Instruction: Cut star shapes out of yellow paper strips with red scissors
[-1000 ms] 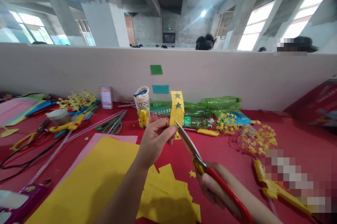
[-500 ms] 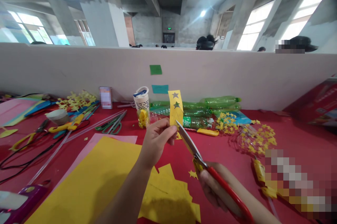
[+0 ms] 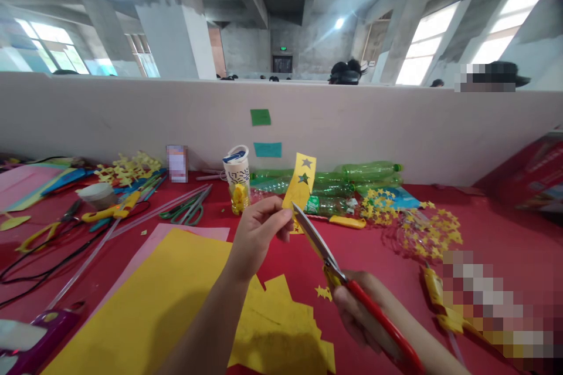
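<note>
My left hand (image 3: 259,237) pinches a narrow yellow paper strip (image 3: 301,182) near its lower part, between thumb and fingers. Star-shaped holes run through the strip, and its top leans to the right. In my right hand (image 3: 358,310) is a pair of scissors (image 3: 328,257) with red and yellow handles. Their blade tips reach the strip beside my left thumb; the blades look nearly closed. Below on the table lie small cut yellow stars (image 3: 323,292), close to my right hand. Under my left forearm are yellow paper scraps (image 3: 281,328) and a large yellow sheet (image 3: 145,293).
Green plastic bottles (image 3: 369,171) line the white partition (image 3: 132,117), beside a patterned cup (image 3: 236,166). A yellow utility knife (image 3: 347,222) and heaps of yellow stars (image 3: 435,228) lie to the right. Green-handled scissors (image 3: 189,210), pliers (image 3: 48,233) and cords are on the left.
The top of the yellow paper strip has tilted to the right, and my left hand has turned and shifted slightly left. The scissors stay almost in the same place.
</note>
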Tool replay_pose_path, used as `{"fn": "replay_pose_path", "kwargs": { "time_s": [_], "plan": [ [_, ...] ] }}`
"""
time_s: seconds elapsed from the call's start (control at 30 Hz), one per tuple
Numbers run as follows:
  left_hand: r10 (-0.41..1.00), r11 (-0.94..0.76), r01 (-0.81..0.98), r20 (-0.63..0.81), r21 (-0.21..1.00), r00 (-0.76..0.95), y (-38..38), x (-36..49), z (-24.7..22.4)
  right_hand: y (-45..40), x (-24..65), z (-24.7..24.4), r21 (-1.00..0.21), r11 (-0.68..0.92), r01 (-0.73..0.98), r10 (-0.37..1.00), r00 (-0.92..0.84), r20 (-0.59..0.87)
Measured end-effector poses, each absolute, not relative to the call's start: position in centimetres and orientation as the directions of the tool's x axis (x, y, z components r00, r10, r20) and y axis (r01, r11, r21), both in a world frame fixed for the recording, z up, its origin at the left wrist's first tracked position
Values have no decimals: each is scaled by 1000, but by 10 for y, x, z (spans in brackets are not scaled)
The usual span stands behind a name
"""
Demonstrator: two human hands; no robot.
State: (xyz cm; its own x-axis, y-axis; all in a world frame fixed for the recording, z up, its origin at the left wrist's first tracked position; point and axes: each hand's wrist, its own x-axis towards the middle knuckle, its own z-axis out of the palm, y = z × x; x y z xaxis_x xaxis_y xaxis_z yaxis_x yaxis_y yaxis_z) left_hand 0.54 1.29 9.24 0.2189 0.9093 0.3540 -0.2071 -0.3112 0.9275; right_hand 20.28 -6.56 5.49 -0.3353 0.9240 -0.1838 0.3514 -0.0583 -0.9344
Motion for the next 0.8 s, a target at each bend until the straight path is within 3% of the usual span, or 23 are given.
{"fn": "replay_pose_path", "kwargs": {
  "time_s": [0.8],
  "plan": [
    [923, -269, -296, 332, 917, 191, 13, 2, 96, -68, 201, 74, -935, -5, 355, 919, -367, -145]
  ]
}}
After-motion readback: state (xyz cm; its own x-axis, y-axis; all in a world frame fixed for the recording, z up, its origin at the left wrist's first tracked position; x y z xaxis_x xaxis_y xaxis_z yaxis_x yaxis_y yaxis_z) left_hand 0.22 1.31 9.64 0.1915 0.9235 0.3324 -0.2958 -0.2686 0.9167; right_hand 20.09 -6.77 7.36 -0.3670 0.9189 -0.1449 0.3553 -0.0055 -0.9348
